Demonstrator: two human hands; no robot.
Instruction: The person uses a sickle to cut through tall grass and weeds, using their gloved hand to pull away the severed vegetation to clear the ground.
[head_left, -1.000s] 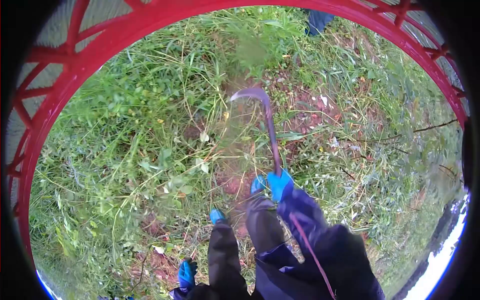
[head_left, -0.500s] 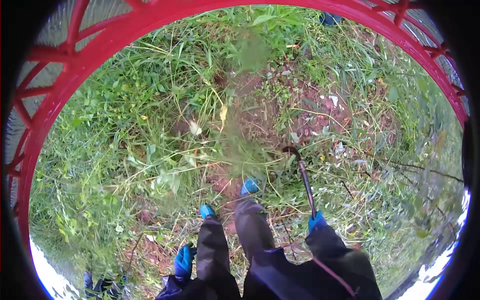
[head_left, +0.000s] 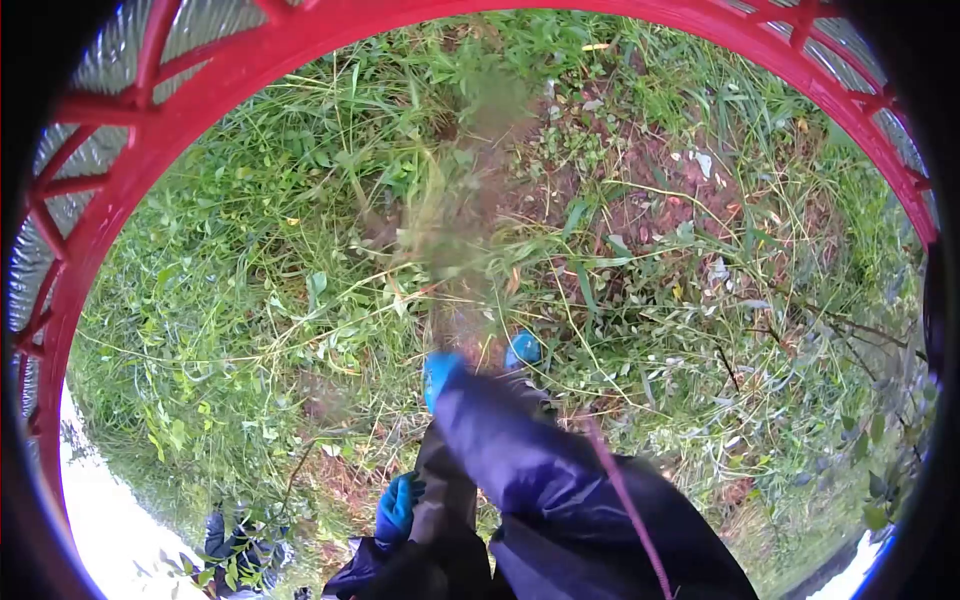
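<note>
Blue-gloved hands — two: right hand [head_left: 440,371] over weeds [head_left: 300,290], left hand [head_left: 398,505] low

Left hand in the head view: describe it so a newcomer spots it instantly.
Start at the dark sleeve crossing the lower middle. Go down and left of it: the left hand hangs by the dark trouser leg, over grass. It wears a bright blue glove, fingers curled, seemingly empty.

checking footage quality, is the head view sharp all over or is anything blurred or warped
Head view: fisheye bends the scene into a circle inside the red rim; a brown-green smear blurs the centre; the grass stays fairly sharp in soft, even light; the blue-gloved right hand looks slightly motion-blurred.
</note>
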